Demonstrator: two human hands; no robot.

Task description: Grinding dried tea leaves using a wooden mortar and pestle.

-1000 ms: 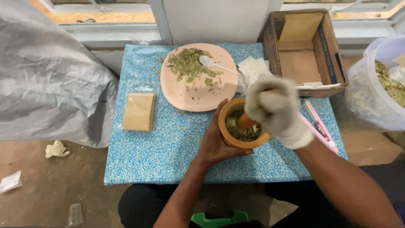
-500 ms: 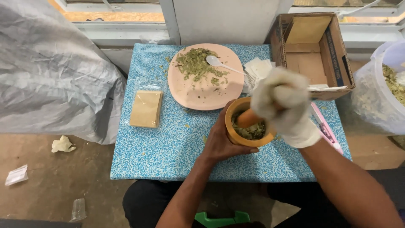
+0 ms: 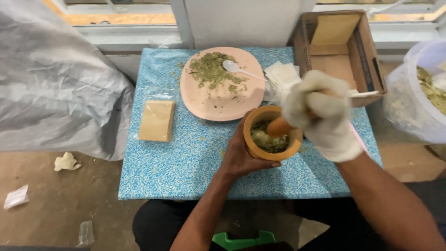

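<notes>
My left hand [image 3: 241, 155], bare, wraps around the near side of an orange-brown mortar [image 3: 254, 142] standing on the small blue speckled table [image 3: 186, 158]. Crushed green herb [image 3: 269, 142] lies inside the mortar. My right hand [image 3: 320, 114], in a white glove, grips a wooden pestle [image 3: 279, 126] whose end is down in the mortar. Behind the mortar sits a pink plate [image 3: 218, 100] with dried green leaves [image 3: 211, 69] and a white plastic spoon [image 3: 237, 69].
A tan flat packet [image 3: 157, 120] lies at the table's left. White folded papers [image 3: 281, 74] and an open cardboard box [image 3: 339, 49] stand at the back right. A clear plastic tub [image 3: 418, 93] holding herb is further right. A grey tarp [image 3: 51, 88] hangs at left; paper scraps [image 3: 65, 161] litter the floor.
The gloved right hand has shifted slightly with the pestle while it works in the mortar. The left hand keeps its hold on the mortar. The view moved a little.
</notes>
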